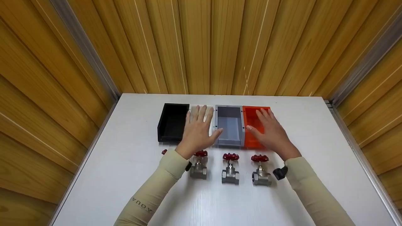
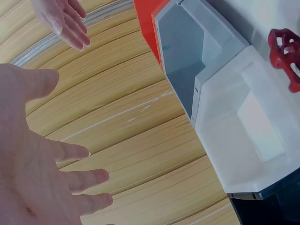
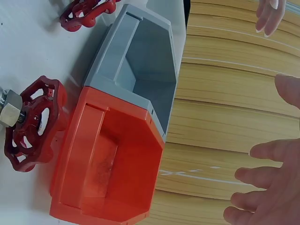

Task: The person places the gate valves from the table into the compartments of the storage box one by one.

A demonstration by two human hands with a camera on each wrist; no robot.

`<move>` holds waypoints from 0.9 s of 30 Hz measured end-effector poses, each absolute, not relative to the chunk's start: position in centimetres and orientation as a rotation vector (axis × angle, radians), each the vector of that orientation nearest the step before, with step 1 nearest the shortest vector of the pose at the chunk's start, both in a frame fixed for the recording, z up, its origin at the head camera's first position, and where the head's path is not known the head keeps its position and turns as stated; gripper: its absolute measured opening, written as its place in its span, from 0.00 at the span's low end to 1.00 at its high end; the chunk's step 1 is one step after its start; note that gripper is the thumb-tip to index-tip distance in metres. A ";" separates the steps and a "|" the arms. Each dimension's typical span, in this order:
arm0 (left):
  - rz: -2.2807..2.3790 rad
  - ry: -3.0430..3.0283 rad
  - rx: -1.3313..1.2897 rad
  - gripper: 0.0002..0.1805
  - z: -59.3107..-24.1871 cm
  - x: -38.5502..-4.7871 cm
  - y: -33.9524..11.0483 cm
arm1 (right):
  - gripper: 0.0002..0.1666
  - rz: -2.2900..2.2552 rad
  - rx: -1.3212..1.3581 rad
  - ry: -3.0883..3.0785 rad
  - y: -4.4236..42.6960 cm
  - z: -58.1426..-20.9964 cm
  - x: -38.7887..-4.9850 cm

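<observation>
My left hand (image 1: 198, 133) is spread flat above the white bin (image 2: 243, 126), fingers straight and holding nothing. Over the orange bin (image 3: 110, 164) hovers my right hand (image 1: 272, 133), also with its fingers extended and nothing in them. Between the two hands lies the grey bin (image 1: 229, 125), and a black bin (image 1: 173, 122) ends the row at the left. In front of the bins are gate valves with red handwheels: one (image 1: 198, 169) beside my left wrist, one (image 1: 230, 172) in the middle, one (image 1: 260, 174) near my right wrist. Part of another red handwheel (image 1: 164, 151) shows behind my left forearm.
The bins and valves are on a white table (image 1: 103, 175). Wood-look panels (image 1: 201, 47) rise behind it and on both sides, with metal rails (image 1: 361, 69) at the corners.
</observation>
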State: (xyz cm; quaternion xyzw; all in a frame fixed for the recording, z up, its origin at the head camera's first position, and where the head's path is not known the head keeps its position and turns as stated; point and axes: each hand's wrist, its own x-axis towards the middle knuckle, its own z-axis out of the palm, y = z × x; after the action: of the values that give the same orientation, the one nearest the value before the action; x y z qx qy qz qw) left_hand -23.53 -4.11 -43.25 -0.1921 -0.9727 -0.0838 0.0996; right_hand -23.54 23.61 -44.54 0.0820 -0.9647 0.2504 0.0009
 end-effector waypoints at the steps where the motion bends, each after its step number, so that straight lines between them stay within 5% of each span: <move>1: -0.255 -2.875 -0.572 0.46 -43.3 -23.5 -4.0 | 0.53 0.802 0.248 -3.031 23.7 -44.6 -23.5; 27: -0.268 -2.918 -0.657 0.46 -45.3 -22.3 -1.4 | 0.53 0.995 0.077 -3.046 26.4 -47.1 -24.1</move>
State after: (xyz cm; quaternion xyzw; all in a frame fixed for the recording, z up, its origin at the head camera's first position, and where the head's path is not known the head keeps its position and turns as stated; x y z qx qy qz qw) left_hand -22.27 -1.36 -45.34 -0.2181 -0.9694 -0.0890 0.0691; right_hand -24.05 26.36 -47.09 0.0239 -0.9498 0.3102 -0.0319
